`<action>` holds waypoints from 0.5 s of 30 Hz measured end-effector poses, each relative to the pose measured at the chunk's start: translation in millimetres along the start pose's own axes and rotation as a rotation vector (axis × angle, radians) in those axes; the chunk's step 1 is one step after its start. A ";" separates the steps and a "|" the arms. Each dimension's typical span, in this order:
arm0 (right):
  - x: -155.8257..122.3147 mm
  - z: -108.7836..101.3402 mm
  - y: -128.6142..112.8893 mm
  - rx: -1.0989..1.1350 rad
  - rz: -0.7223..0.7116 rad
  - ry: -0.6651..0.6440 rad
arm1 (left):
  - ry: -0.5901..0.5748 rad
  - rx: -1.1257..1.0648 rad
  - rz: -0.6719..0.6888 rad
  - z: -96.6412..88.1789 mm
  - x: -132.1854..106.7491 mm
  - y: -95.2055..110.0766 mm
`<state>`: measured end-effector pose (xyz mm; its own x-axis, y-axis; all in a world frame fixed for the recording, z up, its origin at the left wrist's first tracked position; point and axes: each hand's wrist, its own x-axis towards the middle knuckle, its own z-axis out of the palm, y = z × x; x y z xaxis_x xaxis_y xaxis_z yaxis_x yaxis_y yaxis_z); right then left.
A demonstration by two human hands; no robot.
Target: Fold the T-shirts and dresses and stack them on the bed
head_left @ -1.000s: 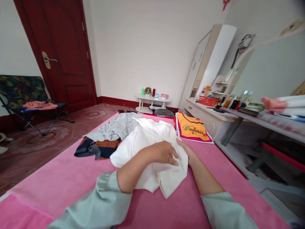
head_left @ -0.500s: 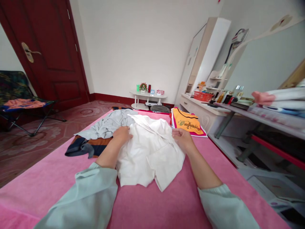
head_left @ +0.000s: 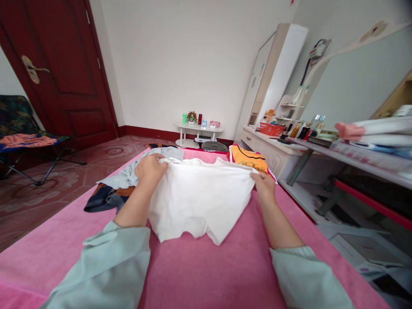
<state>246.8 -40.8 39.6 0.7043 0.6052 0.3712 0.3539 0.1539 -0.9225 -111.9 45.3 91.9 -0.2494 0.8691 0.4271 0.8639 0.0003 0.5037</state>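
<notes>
A white garment (head_left: pixel 199 195) is stretched wide between my two hands above the pink bed cover (head_left: pixel 206 274). Its lower edge hangs toward me with a notch in it; I cannot tell its exact kind. My left hand (head_left: pixel 151 168) is closed on the upper left corner. At the upper right corner, my right hand (head_left: pixel 264 184) pinches the cloth. Behind my left hand lies a crumpled light grey garment (head_left: pixel 124 175), on top of a navy and brown garment (head_left: pixel 101 198). Beyond my right hand is a folded orange printed garment (head_left: pixel 247 158) on a pile, partly hidden.
A dressing table (head_left: pixel 257 137) with bottles and a red basket (head_left: pixel 272 128) stands to the right. Nearer on that side is a shelf (head_left: pixel 370 158) with stacked items. A folding chair (head_left: pixel 28 146) stands left, near the red door (head_left: pixel 64 73). A low white table (head_left: pixel 196 126) stands by the wall.
Both hands have taken hold of the white garment's upper corners. They have lifted that edge and pulled it apart sideways, so the bunched cloth is now spread taut.
</notes>
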 end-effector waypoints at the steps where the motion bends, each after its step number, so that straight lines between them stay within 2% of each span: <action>1: 1.6 -0.4 -6.0 0.113 -0.005 0.062 | 0.040 -0.034 0.015 -4.6 -0.9 3.9; 5: -1.4 1.8 -35.0 0.465 0.056 0.225 | 0.133 -0.215 0.091 -19.8 -5.3 18.2; 8: -5.3 2.9 -48.2 0.534 0.109 0.254 | 0.179 -0.292 0.136 -25.4 -6.2 21.3; 12: -4.3 2.0 -52.3 0.559 0.065 0.351 | 0.303 -0.354 0.182 -25.9 -5.5 21.4; 15: -3.3 -2.1 -61.4 0.666 0.044 0.434 | 0.396 -0.537 0.258 -30.7 -8.0 27.9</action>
<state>224.1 -53.9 95.2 0.9345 0.2838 0.2147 -0.0252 0.6547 -0.7554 -99.3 23.1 125.6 -0.2945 0.5636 0.7718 0.6074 -0.5131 0.6064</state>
